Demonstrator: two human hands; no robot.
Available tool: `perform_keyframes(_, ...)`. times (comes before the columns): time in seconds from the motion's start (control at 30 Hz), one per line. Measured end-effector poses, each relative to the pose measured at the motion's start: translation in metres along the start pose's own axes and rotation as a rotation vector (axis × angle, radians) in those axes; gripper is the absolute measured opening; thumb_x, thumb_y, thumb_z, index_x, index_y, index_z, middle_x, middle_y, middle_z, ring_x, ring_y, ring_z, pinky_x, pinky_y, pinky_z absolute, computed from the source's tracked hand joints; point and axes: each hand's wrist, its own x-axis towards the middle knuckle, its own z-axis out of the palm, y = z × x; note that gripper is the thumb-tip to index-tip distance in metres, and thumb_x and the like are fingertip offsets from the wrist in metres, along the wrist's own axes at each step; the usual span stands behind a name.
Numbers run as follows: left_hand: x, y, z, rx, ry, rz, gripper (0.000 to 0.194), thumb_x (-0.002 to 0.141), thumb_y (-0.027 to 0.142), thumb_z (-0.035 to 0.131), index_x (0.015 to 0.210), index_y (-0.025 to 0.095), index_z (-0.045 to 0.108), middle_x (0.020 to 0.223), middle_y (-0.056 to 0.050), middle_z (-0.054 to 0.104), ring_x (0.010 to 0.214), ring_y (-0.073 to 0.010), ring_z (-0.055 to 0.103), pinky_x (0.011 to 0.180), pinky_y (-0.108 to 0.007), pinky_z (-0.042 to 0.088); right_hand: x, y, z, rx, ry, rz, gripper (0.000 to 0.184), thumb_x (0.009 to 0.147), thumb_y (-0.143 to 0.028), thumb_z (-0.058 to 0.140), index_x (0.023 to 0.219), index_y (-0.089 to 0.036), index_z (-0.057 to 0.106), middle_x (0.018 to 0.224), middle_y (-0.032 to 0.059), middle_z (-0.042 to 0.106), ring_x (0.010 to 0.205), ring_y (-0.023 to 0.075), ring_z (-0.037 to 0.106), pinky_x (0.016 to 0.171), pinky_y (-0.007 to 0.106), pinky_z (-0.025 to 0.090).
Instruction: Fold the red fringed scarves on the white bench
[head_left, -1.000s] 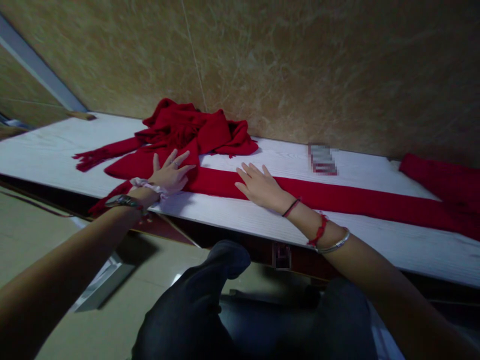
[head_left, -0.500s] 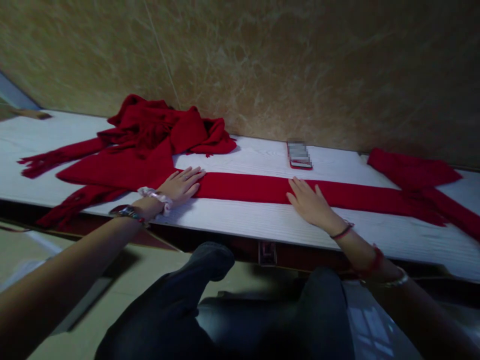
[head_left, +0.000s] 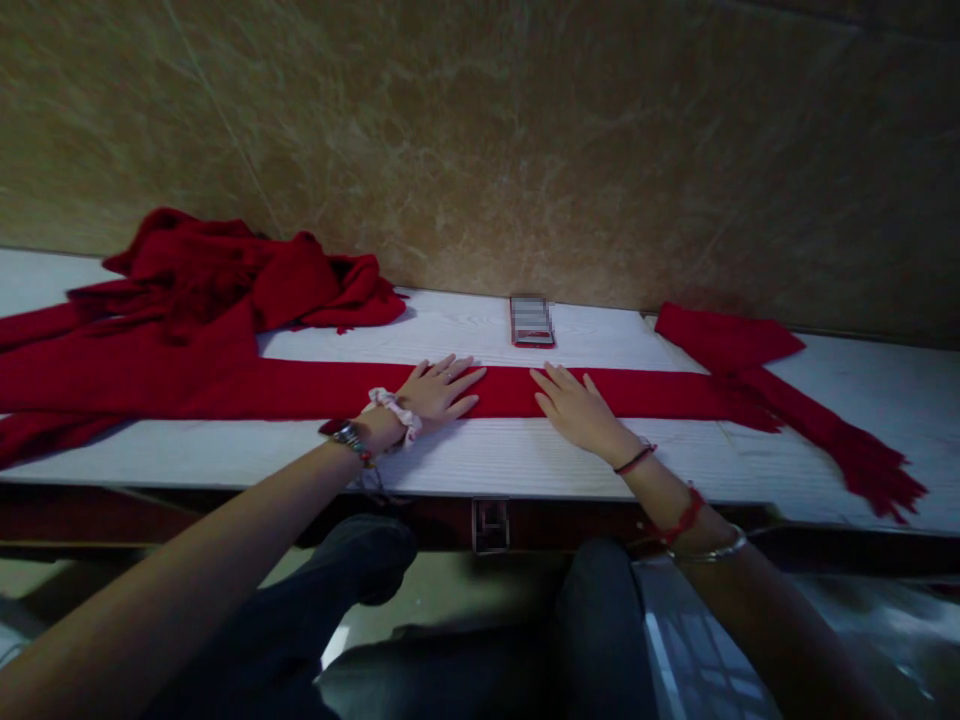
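Note:
A long red scarf (head_left: pixel 300 388) lies folded into a narrow strip across a white table (head_left: pixel 495 462). My left hand (head_left: pixel 441 390) rests flat on the strip, fingers stretched out. My right hand (head_left: pixel 576 408) lies flat on it just to the right, fingers also spread. The scarf's fringed end (head_left: pixel 870 466) trails off toward the table's right front edge. Neither hand holds anything.
A heap of crumpled red scarves (head_left: pixel 225 272) sits at the back left. A phone (head_left: pixel 531 321) lies behind my hands near the marble wall (head_left: pixel 525 140). Another folded red piece (head_left: pixel 726 338) lies at the back right. My knees are under the table edge.
The view has swung right. Both hands have slid rightward along the scarf strip, staying flat, and now lie close together in front of the phone.

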Motion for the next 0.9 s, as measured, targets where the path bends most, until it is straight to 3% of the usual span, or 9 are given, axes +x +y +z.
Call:
perform_keyframes(0.2, -0.005, -0.012, 0.002, 0.04, -0.011, 0.021, 0.05, 0.091, 0.037, 0.026, 0.139, 0.026, 0.027, 0.148, -0.004, 0.02, 0.134, -0.0285, 0.017, 0.105, -0.051, 0.02, -0.054, 0.122, -0.001, -0.067, -0.058, 0.295, 0.051, 0.091, -0.033, 0.02, 0.138, -0.018, 0.032, 0.145, 0.0098, 0.028, 0.132, 0.0277, 0.026, 0.101, 0.057, 0.028)
perform_keyframes(0.3, -0.001, -0.009, -0.002, 0.032, -0.039, 0.004, 0.049, 0.089, 0.032, 0.029, 0.136, 0.022, 0.033, 0.147, -0.005, 0.022, 0.134, -0.0292, 0.017, 0.103, -0.054, 0.021, -0.065, 0.162, -0.006, -0.125, -0.058, 0.432, 0.052, 0.09, -0.031, 0.02, 0.136, -0.014, 0.035, 0.143, 0.0141, 0.032, 0.13, 0.0316, 0.029, 0.098, 0.061, 0.028)
perform_keyframes(0.37, 0.007, -0.001, -0.007, 0.028, -0.034, 0.021, 0.048, 0.087, 0.029, 0.031, 0.133, 0.019, 0.038, 0.147, -0.007, 0.023, 0.135, -0.0285, 0.017, 0.103, -0.055, 0.02, -0.06, 0.164, -0.011, -0.178, -0.007, 0.422, 0.051, 0.089, -0.032, 0.024, 0.134, -0.011, 0.039, 0.141, 0.0169, 0.035, 0.129, 0.0335, 0.03, 0.098, 0.061, 0.028)
perform_keyframes(0.47, 0.025, 0.018, -0.012, -0.003, 0.059, 0.14, 0.048, 0.089, 0.03, 0.028, 0.135, 0.019, 0.033, 0.147, -0.007, 0.022, 0.135, -0.0241, 0.017, 0.106, -0.05, 0.021, -0.04, 0.135, -0.014, -0.159, 0.081, 0.272, 0.051, 0.089, -0.033, 0.027, 0.133, -0.01, 0.039, 0.141, 0.0177, 0.034, 0.13, 0.0312, 0.029, 0.101, 0.054, 0.029)
perform_keyframes(0.57, 0.039, 0.034, -0.01, -0.027, 0.043, 0.258, 0.052, 0.09, 0.038, 0.027, 0.139, 0.021, 0.027, 0.148, -0.005, 0.019, 0.135, -0.0245, 0.016, 0.105, -0.047, 0.023, -0.022, 0.102, -0.009, -0.029, 0.032, 0.094, 0.053, 0.091, -0.038, 0.025, 0.137, -0.015, 0.034, 0.145, 0.0127, 0.029, 0.132, 0.0274, 0.027, 0.102, 0.048, 0.03)
perform_keyframes(0.63, 0.042, 0.038, -0.005, -0.01, -0.011, 0.307, 0.052, 0.091, 0.04, 0.026, 0.14, 0.023, 0.026, 0.148, -0.004, 0.018, 0.135, -0.0264, 0.014, 0.106, -0.049, 0.02, -0.019, 0.097, -0.002, 0.005, -0.015, 0.04, 0.052, 0.091, -0.04, 0.023, 0.138, -0.019, 0.031, 0.145, 0.0099, 0.029, 0.132, 0.0262, 0.026, 0.102, 0.049, 0.029)
perform_keyframes(0.73, 0.04, 0.035, 0.001, 0.006, -0.018, 0.346, 0.052, 0.091, 0.043, 0.025, 0.14, 0.025, 0.025, 0.148, -0.003, 0.017, 0.136, -0.0269, 0.013, 0.107, -0.05, 0.016, -0.032, 0.126, 0.006, -0.03, -0.031, 0.121, 0.05, 0.091, -0.038, 0.022, 0.138, -0.022, 0.031, 0.145, 0.0088, 0.029, 0.132, 0.0266, 0.027, 0.102, 0.054, 0.028)
perform_keyframes(0.9, 0.038, 0.03, 0.004, -0.009, 0.003, 0.352, 0.052, 0.09, 0.046, 0.028, 0.14, 0.029, 0.025, 0.148, -0.001, 0.018, 0.136, -0.0262, 0.014, 0.107, -0.05, 0.016, -0.066, 0.211, 0.003, -0.114, -0.037, 0.406, 0.05, 0.091, -0.035, 0.02, 0.137, -0.022, 0.034, 0.143, 0.0101, 0.033, 0.13, 0.0285, 0.03, 0.097, 0.059, 0.032)
